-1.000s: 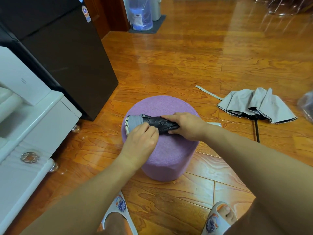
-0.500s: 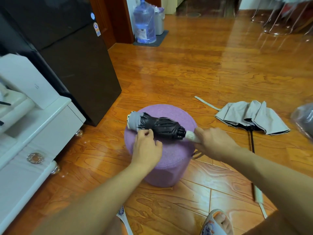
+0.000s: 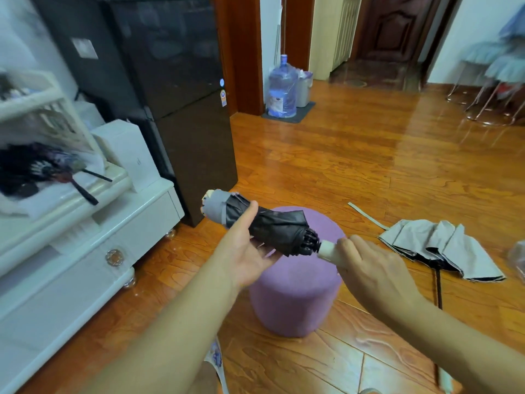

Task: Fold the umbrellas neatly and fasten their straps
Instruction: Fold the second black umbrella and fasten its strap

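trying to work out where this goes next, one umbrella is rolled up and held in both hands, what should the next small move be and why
Probably set the rolled umbrella aside and reach for the other umbrella. The rolled one looks wrapped, with a grey band at its tip, the right hand on its handle and the left hand under it; the other lies loose on the floor.

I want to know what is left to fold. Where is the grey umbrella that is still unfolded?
In the head view, the grey umbrella lies on the wooden floor at the right, beyond the purple stool and the right hand.

Folded umbrella point(image 3: 267, 227) above purple stool point(image 3: 295, 294)
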{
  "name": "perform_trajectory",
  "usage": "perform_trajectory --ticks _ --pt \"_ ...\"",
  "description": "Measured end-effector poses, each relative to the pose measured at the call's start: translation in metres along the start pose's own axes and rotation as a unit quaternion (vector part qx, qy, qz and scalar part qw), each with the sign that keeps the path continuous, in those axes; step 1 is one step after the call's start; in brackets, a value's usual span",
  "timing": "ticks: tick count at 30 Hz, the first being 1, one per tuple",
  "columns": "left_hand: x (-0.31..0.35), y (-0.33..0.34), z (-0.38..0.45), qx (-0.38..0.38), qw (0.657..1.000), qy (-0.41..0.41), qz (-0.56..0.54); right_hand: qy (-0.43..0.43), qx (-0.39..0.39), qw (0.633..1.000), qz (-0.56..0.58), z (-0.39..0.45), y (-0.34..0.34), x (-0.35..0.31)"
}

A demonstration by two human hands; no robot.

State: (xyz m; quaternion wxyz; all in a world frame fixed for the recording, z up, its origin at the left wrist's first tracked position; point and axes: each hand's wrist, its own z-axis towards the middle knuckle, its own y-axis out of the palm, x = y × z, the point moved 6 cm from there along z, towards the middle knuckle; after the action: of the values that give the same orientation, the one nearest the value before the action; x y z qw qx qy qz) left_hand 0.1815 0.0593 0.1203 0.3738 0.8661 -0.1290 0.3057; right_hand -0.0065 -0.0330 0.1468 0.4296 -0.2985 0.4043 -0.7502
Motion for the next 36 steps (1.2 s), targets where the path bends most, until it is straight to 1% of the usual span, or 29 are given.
perform_trajectory --ticks 2,3,4,5,6,8,9,12,15,18,19,20,22,23,24,25,26,27,28,29,30,31,34,36 --pt "0.002 -0.014 -0.005 -0.007 1.0 0.015 -0.018 -0.01 -0.041 0.998 0.053 -0.001 0.01 -0.002" --pt "0.002 -0.019 -0.008 -0.01 0.999 0.02 -0.034 -0.016 -0.074 0.994 0.083 -0.001 0.014 -0.005" --pt "0.002 -0.023 -0.01 -0.009 0.999 0.025 -0.042 -0.007 -0.095 0.988 0.125 0.0 0.017 -0.008" --pt "0.002 -0.027 -0.01 -0.011 0.999 0.03 -0.043 0.024 -0.096 0.979 0.177 0.004 0.014 -0.01" --pt "0.002 -0.031 -0.009 -0.015 0.998 0.036 -0.04 0.075 -0.07 0.968 0.231 0.009 0.007 -0.012" --pt "0.002 -0.033 -0.01 -0.041 0.997 0.049 -0.05 0.188 -0.024 0.926 0.326 0.021 -0.006 -0.014" --pt "0.003 -0.032 -0.01 -0.058 0.995 0.057 -0.054 0.229 -0.026 0.902 0.366 0.026 -0.006 -0.017" --pt "0.008 -0.023 -0.011 -0.103 0.989 0.082 -0.073 0.323 -0.077 0.827 0.453 0.032 0.004 -0.032" --pt "0.013 -0.01 -0.017 -0.139 0.98 0.11 -0.093 0.406 -0.095 0.768 0.486 0.033 0.014 -0.037" --pt "0.018 -0.002 -0.022 -0.153 0.974 0.13 -0.106 0.448 -0.061 0.712 0.537 0.035 0.017 -0.038" --pt "0.019 0.0 -0.023 -0.155 0.973 0.133 -0.109 0.45 -0.046 0.7 0.552 0.036 0.017 -0.038" --pt "0.02 0.001 -0.024 -0.154 0.972 0.136 -0.113 0.447 -0.039 0.696 0.56 0.038 0.016 -0.039" --pt "0.02 0.004 -0.025 -0.156 0.97 0.141 -0.121 0.441 -0.066 0.683 0.578 0.04 0.018 -0.044" --pt "0.02 0.004 -0.024 -0.152 0.97 0.144 -0.123 0.44 -0.096 0.664 0.597 0.04 0.022 -0.047" --pt "0.02 0.003 -0.023 -0.147 0.97 0.149 -0.126 0.45 -0.123 0.63 0.621 0.038 0.025 -0.05" --pt "0.02 0.001 -0.021 -0.138 0.97 0.152 -0.129 0.464 -0.139 0.58 0.655 0.036 0.028 -0.052" --pt "0.02 0.001 -0.019 -0.128 0.971 0.154 -0.131 0.478 -0.144 0.521 0.693 0.034 0.03 -0.053" --pt "0.021 0.001 -0.017 -0.121 0.971 0.158 -0.134 0.489 -0.137 0.471 0.721 0.033 0.031 -0.054" --pt "0.021 0.0 -0.016 -0.116 0.971 0.161 -0.136 0.499 -0.122 0.437 0.738 0.034 0.03 -0.055" --pt "0.022 0.0 -0.015 -0.112 0.97 0.163 -0.14 0.502 -0.107 0.42 0.749 0.035 0.028 -0.056" --pt "0.023 0.001 -0.014 -0.106 0.97 0.163 -0.147 0.503 -0.092 0.424 0.747 0.035 0.028 -0.058" --pt "0.025 0.0 -0.012 -0.1 0.969 0.163 -0.156 0.501 -0.082 0.446 0.737 0.036 0.028 -0.059" --pt "0.028 -0.002 -0.008 -0.098 0.966 0.161 -0.178 0.482 -0.07 0.548 0.68 0.038 0.03 -0.06" --pt "0.031 -0.003 -0.006 -0.102 0.968 0.162 -0.164 0.464 -0.086 0.618 0.629 0.039 0.029 -0.058"
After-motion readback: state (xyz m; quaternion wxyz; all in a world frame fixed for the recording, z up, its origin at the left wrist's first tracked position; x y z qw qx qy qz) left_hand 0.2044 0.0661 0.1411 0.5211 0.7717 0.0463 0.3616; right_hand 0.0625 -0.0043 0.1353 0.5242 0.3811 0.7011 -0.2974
